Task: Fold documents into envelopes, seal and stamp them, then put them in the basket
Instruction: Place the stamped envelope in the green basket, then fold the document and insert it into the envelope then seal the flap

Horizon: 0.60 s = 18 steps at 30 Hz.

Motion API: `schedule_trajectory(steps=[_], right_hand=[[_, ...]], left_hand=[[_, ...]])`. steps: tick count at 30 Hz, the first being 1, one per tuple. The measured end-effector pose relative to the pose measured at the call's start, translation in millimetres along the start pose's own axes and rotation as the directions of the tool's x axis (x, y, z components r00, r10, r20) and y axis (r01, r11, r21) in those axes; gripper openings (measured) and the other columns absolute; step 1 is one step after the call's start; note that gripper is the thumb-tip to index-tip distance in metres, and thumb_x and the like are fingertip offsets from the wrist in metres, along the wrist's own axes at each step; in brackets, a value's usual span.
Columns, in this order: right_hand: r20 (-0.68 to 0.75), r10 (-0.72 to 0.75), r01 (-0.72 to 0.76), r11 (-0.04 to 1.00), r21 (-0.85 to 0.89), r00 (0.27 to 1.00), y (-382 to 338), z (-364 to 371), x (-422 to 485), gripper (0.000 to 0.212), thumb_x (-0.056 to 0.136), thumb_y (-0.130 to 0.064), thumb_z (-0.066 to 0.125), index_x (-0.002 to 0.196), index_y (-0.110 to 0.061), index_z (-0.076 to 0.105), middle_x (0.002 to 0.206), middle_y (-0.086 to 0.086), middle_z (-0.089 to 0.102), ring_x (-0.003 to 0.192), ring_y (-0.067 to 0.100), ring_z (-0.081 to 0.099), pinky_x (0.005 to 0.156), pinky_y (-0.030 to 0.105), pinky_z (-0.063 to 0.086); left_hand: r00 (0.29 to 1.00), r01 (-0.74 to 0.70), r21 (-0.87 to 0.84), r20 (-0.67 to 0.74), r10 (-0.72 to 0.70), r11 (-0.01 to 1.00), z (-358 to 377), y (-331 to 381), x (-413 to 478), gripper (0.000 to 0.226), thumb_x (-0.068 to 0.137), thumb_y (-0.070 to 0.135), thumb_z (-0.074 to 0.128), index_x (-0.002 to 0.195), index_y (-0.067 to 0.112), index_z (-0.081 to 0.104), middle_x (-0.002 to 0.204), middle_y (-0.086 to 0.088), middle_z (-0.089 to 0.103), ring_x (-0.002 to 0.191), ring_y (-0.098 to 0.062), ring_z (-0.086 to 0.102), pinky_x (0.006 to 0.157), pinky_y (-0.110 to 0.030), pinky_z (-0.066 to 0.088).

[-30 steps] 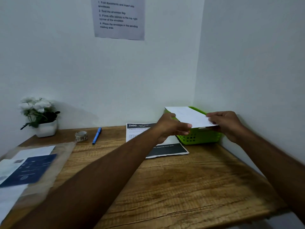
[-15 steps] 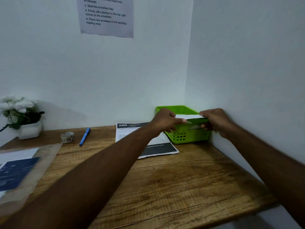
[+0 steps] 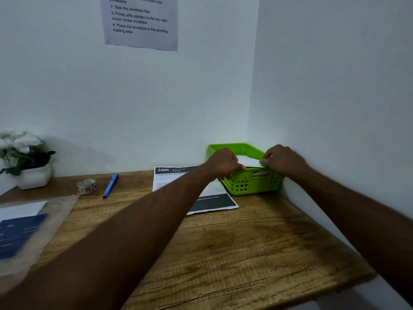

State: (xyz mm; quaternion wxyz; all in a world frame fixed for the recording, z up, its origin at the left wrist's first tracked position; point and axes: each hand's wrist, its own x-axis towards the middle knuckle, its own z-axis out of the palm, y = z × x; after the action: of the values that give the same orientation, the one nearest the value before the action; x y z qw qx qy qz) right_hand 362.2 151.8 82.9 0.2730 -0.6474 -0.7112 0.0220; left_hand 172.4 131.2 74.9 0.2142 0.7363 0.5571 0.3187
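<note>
Envelope (image 3: 248, 162) lowered into green basket (image 3: 252, 185), left grip (image 3: 223, 163) and right grip (image 3: 282, 161) both pinching its ends

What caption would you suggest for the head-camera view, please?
The left hand and right hand hold a white envelope at the rim of the green basket on the wooden desk.

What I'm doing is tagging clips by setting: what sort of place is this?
Probably a small mail-prep desk: posted mailing instructions, a green basket with an envelope, a pen and tape.
</note>
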Motion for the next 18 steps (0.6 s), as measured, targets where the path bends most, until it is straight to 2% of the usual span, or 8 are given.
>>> schedule_trajectory(steps=[3,5,7,10,12,14,16,18], right_hand=[[-0.104,-0.096,0.066,0.962,-0.265,0.990,-5,-2,-1,0.027,0.086,-0.047,0.063,0.089,-0.022,0.073,0.094,0.005,0.070,0.091,0.028,0.066,0.070,0.029,0.041],[-0.161,-0.185,0.132,0.948,-0.290,0.969,-6,-3,-3,0.034,0.092,-0.049,0.054,0.084,-0.021,0.071,0.088,0.004,0.070,0.087,0.028,0.066,0.068,0.030,0.040],[-0.130,-0.260,0.216,0.934,-0.284,0.957,-4,-2,-6,0.041,0.095,-0.051,0.047,0.082,-0.021,0.072,0.081,0.002,0.070,0.082,0.025,0.065,0.068,0.031,0.042],[-0.034,-0.385,0.342,0.852,-0.396,0.922,2,2,-10,0.050,0.099,-0.054,0.037,0.081,-0.023,0.072,0.074,0.001,0.066,0.083,0.023,0.064,0.075,0.034,0.037],[-0.055,-0.430,0.367,0.825,-0.429,0.901,3,5,-13,0.053,0.100,-0.053,0.032,0.080,-0.024,0.071,0.072,0.002,0.063,0.085,0.025,0.063,0.076,0.035,0.033],[-0.146,-0.441,0.360,0.850,-0.385,0.885,1,8,-15,0.052,0.101,-0.052,0.032,0.084,-0.024,0.073,0.078,0.006,0.068,0.086,0.027,0.063,0.078,0.036,0.034],[-0.220,-0.454,0.376,0.870,-0.318,0.863,-2,16,-14,0.057,0.097,-0.053,0.030,0.082,-0.020,0.073,0.072,0.003,0.067,0.082,0.027,0.063,0.076,0.036,0.031],[-0.278,-0.470,0.418,0.880,-0.226,0.838,-9,27,-14,0.052,0.092,-0.050,0.033,0.076,-0.018,0.071,0.063,-0.005,0.060,0.079,0.026,0.061,0.073,0.033,0.024]], left_hand=[[0.996,0.025,0.001,0.083,-0.025,1.000,4,6,-1,0.013,0.094,0.023,0.057,0.097,0.011,0.060,0.088,-0.011,0.052,0.045,-0.018,0.060,0.047,-0.025,0.048],[0.993,0.048,0.030,0.105,-0.051,0.998,6,10,-2,0.027,0.098,0.025,0.050,0.106,0.002,0.061,0.072,-0.010,0.046,0.041,-0.018,0.059,0.047,-0.026,0.048],[0.990,0.075,0.080,0.116,-0.084,0.994,7,12,-2,0.038,0.100,0.029,0.045,0.115,-0.003,0.057,0.062,-0.008,0.041,0.037,-0.018,0.058,0.045,-0.026,0.048],[0.988,0.066,0.142,0.126,-0.084,0.988,6,13,-6,0.041,0.100,0.033,0.042,0.114,-0.003,0.056,0.071,-0.018,0.051,0.040,-0.022,0.062,0.042,-0.026,0.048],[0.999,0.001,0.149,0.036,-0.006,0.989,4,9,-10,0.035,0.099,0.033,0.045,0.106,0.001,0.058,0.080,-0.024,0.055,0.049,-0.026,0.066,0.041,-0.024,0.047],[0.988,-0.050,0.181,-0.137,0.076,0.982,-1,2,-17,0.033,0.096,0.034,0.049,0.113,0.008,0.058,0.098,-0.014,0.064,0.059,-0.026,0.068,0.059,-0.030,0.053],[0.957,-0.047,0.231,-0.268,0.110,0.972,-8,-11,-21,0.032,0.093,0.034,0.052,0.119,0.015,0.058,0.115,-0.005,0.065,0.085,-0.027,0.068,0.083,-0.037,0.052],[0.939,-0.015,0.252,-0.329,0.100,0.968,-18,-26,-27,0.032,0.091,0.032,0.055,0.120,0.018,0.058,0.116,-0.003,0.065,0.101,-0.027,0.063,0.090,-0.037,0.047]])
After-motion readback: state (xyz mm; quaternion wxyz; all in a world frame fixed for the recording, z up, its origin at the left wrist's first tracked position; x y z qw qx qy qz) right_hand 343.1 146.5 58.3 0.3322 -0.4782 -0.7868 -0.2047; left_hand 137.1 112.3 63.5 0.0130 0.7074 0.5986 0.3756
